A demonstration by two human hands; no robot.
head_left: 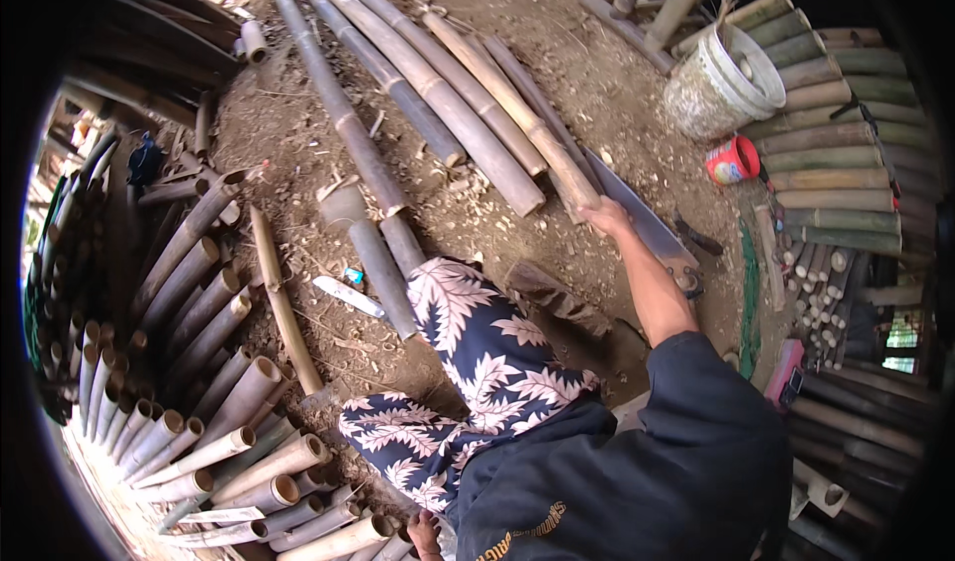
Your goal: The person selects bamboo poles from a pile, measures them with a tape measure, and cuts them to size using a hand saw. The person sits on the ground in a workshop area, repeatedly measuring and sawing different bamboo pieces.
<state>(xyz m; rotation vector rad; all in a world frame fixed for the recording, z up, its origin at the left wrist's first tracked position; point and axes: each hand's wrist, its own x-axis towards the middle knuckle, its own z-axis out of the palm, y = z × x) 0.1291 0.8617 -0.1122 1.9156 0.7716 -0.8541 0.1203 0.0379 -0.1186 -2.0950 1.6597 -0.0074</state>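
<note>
My right hand (603, 215) reaches forward and is closed round the near end of a light tan bamboo pole (542, 138), which lies on the dirt. Just beside that arm is a handsaw, its broad grey blade (637, 211) on the ground and partly hidden by the arm. Low in the view, by my hip, my left hand (425, 535) has its fingers curled in; whatever they may hold is hidden. Several darker bamboo poles (428, 84) lie left of the tan one. A white-bladed tool (348, 296) rests near my knee.
Stacked cut bamboo tubes (249, 392) crowd the left side. At the right stand a stained white bucket (711, 89), a red tub (733, 160) and a bamboo slat bench (826, 163). A dark curved tool (698, 234) and a pink box (786, 374) sit to the right.
</note>
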